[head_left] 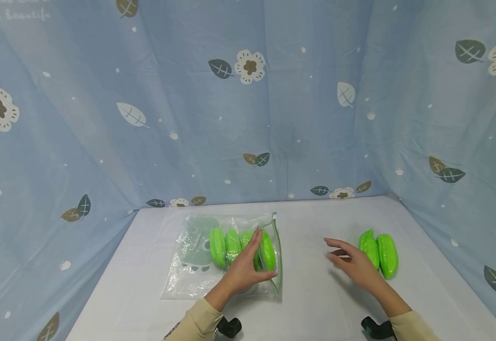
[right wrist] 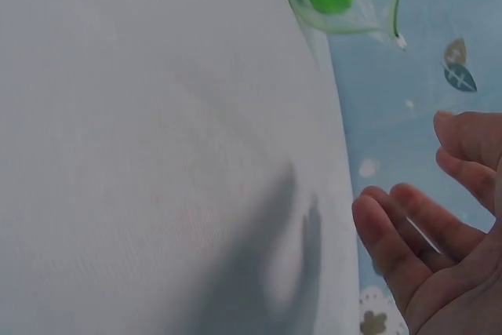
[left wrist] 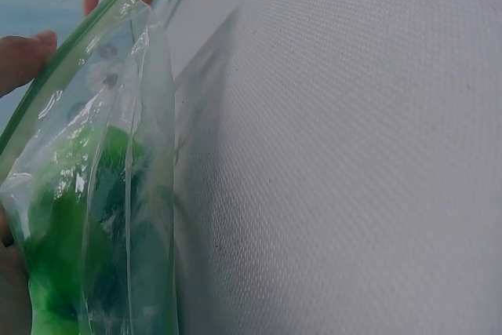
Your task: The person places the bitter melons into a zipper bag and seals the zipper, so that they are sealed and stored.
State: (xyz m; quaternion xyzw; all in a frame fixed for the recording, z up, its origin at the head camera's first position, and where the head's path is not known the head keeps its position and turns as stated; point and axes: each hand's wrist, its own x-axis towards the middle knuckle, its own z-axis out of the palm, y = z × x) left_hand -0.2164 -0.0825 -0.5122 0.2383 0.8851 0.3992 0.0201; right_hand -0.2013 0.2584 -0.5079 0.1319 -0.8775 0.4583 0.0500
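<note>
A clear zip bag (head_left: 205, 284) with a green zip edge lies on the table, its mouth facing right and standing partly open. Several shiny, bright green oblong pieces (head_left: 217, 248) sit side by side inside it. At the mouth, my left hand (head_left: 243, 270) rests against the bag with thumb and fingers spread apart; the left wrist view shows a fingertip (left wrist: 35, 52) beside the zip edge. My right hand (head_left: 354, 265) hovers above the table between the bag and two more green pieces (head_left: 387, 255), its fingers loosely bent and holding nothing.
A white cloth covers the table (head_left: 303, 293). Behind it and along both sides hangs a blue curtain (head_left: 188, 156) printed with leaves and flowers. Dark wrist devices (head_left: 229, 327) show below both hands.
</note>
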